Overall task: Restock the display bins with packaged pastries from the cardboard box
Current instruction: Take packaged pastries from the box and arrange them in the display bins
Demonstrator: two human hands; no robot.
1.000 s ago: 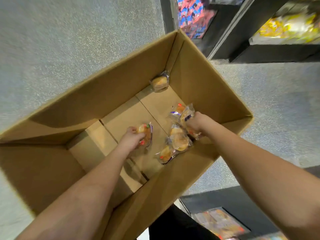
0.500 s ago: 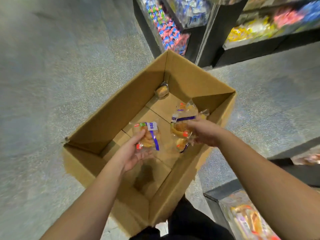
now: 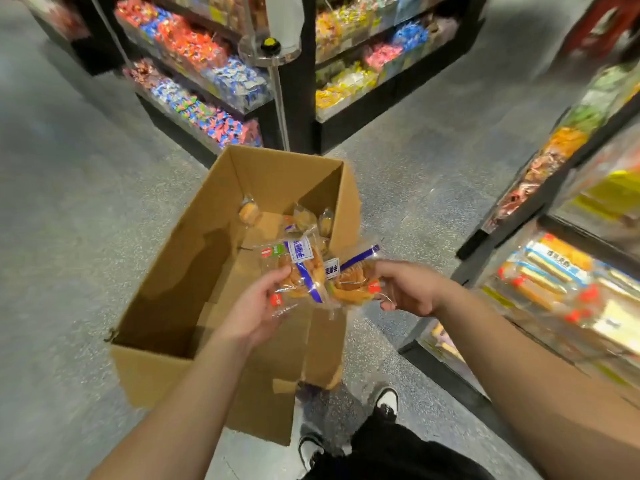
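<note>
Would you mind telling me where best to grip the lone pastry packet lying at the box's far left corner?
Probably pinch the lone packet across its bulging middle, reaching straight down from above: it leans against the cardboard box wall, which blocks the sides.

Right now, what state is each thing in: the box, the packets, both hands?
cardboard box: open on the floor, nearly empty
loose pastry packets: a few lying at the far end of the box
left hand: holds one sealed pastry packet
right hand: holds another packet
</note>
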